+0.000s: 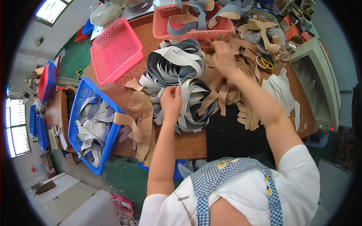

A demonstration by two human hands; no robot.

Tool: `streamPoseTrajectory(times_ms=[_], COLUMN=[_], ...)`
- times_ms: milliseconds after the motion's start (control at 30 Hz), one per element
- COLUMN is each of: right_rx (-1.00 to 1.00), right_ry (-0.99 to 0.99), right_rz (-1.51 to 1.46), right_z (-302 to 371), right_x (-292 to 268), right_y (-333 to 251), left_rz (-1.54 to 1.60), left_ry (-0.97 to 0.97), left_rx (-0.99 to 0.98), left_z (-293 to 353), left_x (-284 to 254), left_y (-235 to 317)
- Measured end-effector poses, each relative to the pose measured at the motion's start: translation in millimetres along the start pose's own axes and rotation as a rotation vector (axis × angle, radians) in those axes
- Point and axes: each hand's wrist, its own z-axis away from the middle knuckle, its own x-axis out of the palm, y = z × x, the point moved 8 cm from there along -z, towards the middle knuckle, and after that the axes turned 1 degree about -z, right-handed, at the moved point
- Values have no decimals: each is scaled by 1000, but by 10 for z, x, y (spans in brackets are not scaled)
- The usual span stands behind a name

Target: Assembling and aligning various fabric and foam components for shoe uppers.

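Observation:
Two large bundles of looped grey and white fabric strips lie mid-table, the far bundle (175,62) touching the near bundle (194,107). My left hand (171,101) is between them at their left side, fingers closed in a pinch. A thin pale tie (180,80) runs from the far bundle down to those fingertips. Farther off and to the right, my right hand (223,56) reaches over a heap of tan strips (224,94). It is smeared by motion, so its fingers and anything in them cannot be made out.
A pink basket (117,51) tilts at the far left; another pink basket (192,34) holds grey and tan strips. Left stands a blue basket (109,145) of grey strips. Tan strips (139,116) hang over the front edge. Yellow-handled scissors (267,63), white strips (281,90) and a monitor-like box (320,79) stand right.

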Motion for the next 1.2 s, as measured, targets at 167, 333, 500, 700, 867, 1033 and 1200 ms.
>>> streamPoseTrajectory(times_ms=[167,333,500,700,867,1033,1200], right_rx=[-174,39,37,-2,-5,42,147], right_ry=[-281,-545,-628,-608,-574,-441,-444], right_rz=[-444,-461,-403,-249,-167,-343,-329], right_z=[347,594,711,738,835,567,695], right_x=[312,883,1031,1096,1108,742,400], right_y=[-1239,-886,-956,-864,-771,-1054,-975], left_rz=[-70,1009,795,462,393,185,237], left_ry=[-11,-167,-284,-388,-881,-706,-128], left_rx=[31,-350,-206,-101,-63,-1,177], left_z=[-137,157,517,1085,2143,1800,633], left_x=[372,501,245,134,365,48,-364], left_y=[40,-278,-99,289,814,265,148])
